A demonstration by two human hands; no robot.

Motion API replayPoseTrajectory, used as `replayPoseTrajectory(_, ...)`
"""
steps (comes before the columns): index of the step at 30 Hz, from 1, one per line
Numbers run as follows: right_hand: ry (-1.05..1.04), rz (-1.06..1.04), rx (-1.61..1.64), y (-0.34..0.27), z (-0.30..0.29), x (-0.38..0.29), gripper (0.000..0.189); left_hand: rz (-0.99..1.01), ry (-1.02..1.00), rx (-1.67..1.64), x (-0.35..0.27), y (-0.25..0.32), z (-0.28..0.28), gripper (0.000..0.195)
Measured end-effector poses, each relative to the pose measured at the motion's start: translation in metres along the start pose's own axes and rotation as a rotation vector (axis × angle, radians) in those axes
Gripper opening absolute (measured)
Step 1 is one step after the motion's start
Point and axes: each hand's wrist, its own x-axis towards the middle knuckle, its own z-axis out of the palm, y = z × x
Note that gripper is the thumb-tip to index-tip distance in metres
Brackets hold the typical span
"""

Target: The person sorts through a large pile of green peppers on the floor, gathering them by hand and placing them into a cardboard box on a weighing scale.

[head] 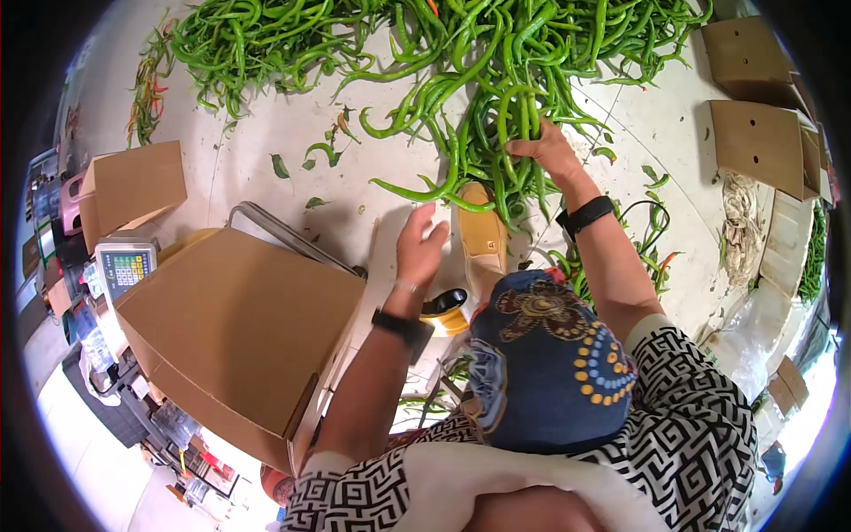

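Note:
My right hand (548, 151) is closed around a few long green chili peppers (530, 120) at the near edge of a large pile. Their lower ends hang past my palm, above the floor. My left hand (420, 246) is empty, its fingers loosely curled and the thumb apart. Just beyond its fingertips, a curved green pepper (405, 193) sticks out from the pile. Between the two hands, a tan shoe (480, 226) stands on the floor, its toe against the peppers.
Left of me, a cardboard box (246, 332) sits by a scale with a keypad display (126, 266). Another carton (136, 186) stands farther left. Two cartons (758, 143) (748, 56) are at the right. Loose leaves (280, 166) and pepper scraps dot the pale floor (266, 133).

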Motion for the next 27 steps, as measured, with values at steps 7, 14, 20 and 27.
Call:
replayPoseTrajectory(7,0.237,0.062,-0.748,0.017,0.05,-0.022,0.077,-0.086,-0.123,0.509,0.079,-0.009,0.04,0.055)
replayPoseTrajectory(14,0.287,-0.177,-0.472,0.021,0.035,-0.012,0.06,0.213,0.078,0.346,0.097,0.021,0.04,0.026)
replayPoseTrajectory(20,0.37,-0.426,-0.491,0.036,-0.001,-0.024,0.067,0.64,0.205,0.59,0.174,0.04,0.012,0.049)
replayPoseTrajectory(27,0.718,-0.306,-0.203,0.057,-0.008,-0.006,0.079,0.28,0.01,0.687,0.212,0.051,0.024,0.083)
